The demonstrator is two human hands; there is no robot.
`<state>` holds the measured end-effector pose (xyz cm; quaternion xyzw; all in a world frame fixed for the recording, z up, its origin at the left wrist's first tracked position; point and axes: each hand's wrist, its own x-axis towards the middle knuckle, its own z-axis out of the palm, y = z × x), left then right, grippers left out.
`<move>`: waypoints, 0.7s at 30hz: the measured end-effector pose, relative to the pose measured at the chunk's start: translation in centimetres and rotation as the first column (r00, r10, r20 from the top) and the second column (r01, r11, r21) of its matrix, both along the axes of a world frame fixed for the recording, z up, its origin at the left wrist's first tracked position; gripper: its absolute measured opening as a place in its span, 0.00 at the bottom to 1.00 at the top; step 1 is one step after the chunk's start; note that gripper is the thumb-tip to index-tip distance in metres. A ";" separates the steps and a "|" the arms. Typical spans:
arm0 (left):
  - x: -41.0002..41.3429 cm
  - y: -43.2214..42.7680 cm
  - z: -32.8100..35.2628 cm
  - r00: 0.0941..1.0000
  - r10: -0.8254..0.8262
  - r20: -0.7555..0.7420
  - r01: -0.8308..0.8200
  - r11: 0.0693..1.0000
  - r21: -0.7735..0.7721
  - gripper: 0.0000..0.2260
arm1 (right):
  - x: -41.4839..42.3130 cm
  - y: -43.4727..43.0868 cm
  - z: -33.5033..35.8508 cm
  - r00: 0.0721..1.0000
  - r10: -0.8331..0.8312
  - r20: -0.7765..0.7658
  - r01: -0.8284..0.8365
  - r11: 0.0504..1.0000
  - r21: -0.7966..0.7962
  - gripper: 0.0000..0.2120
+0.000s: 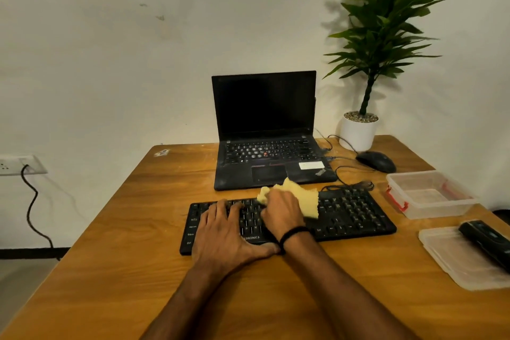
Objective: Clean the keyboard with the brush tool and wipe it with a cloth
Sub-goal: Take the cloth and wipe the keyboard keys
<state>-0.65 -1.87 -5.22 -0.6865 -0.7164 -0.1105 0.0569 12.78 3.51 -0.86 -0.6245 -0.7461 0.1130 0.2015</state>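
While R hand (pixel 281 210) grips cloth (pixel 303 199), brush tool (pixel 485 240) lies on lid (pixel 455 265) nr box (pixel 441 210).

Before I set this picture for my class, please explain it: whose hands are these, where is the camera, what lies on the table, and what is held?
No machine here: a person works with bare hands, and the single picture comes from a camera worn on their head, looking forward and down. The left hand lies flat on the left part of a black keyboard, as if to steady it. The right hand grips a yellow cloth against the keys. Behind stands an open laptop, its screen dark, with a mouse and a potted plant to its right. Near the right edge of the wooden table sit a clear box and a lid bearing a black tool, probably the brush.
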 end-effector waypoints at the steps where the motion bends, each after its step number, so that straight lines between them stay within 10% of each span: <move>1: 0.0 -0.1 0.0 1.000 0.000 -0.003 0.000 1.000 -0.006 0.62 | -0.1 0.5 0.4 1.000 -0.020 -0.017 0.019 1.000 -0.002 0.10; 21: 0.0 -0.3 0.0 0.999 -0.013 0.047 0.015 0.999 -0.029 0.62 | 0.6 0.4 0.2 0.998 -0.042 -0.054 0.040 0.999 -0.027 0.12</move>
